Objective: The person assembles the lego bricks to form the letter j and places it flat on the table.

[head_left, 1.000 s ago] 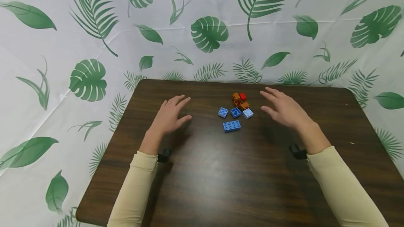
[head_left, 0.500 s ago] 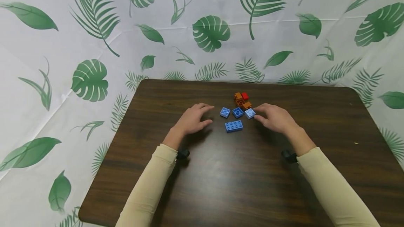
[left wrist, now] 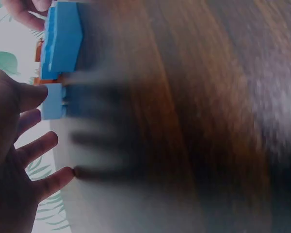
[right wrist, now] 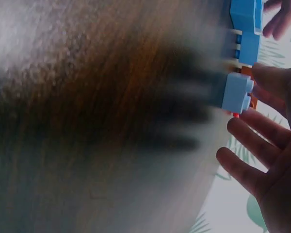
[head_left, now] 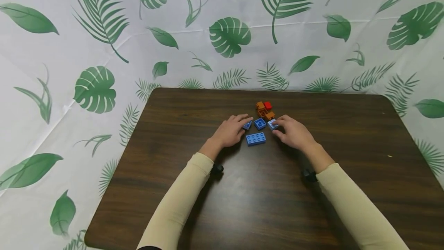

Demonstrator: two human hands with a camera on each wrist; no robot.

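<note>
Small light-blue plastic bricks (head_left: 272,124) sit right at both hands' fingertips. The right hand (head_left: 293,135) pinches one; the left hand (head_left: 229,133) touches another (head_left: 247,125) with straight fingers. Best to grip each by its sides and lift straight up, away from the orange brick pile (head_left: 264,110) just behind.

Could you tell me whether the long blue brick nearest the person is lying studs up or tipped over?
Studs up: the long blue plastic brick lies flat on the dark wooden table, its round studs facing upward.

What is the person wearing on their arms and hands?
Both arms wear long, snug, cream-coloured sleeves that end at the wrists. The left hand and right hand are bare, with no gloves. A small black device sits under each wrist at the cuff.
</note>
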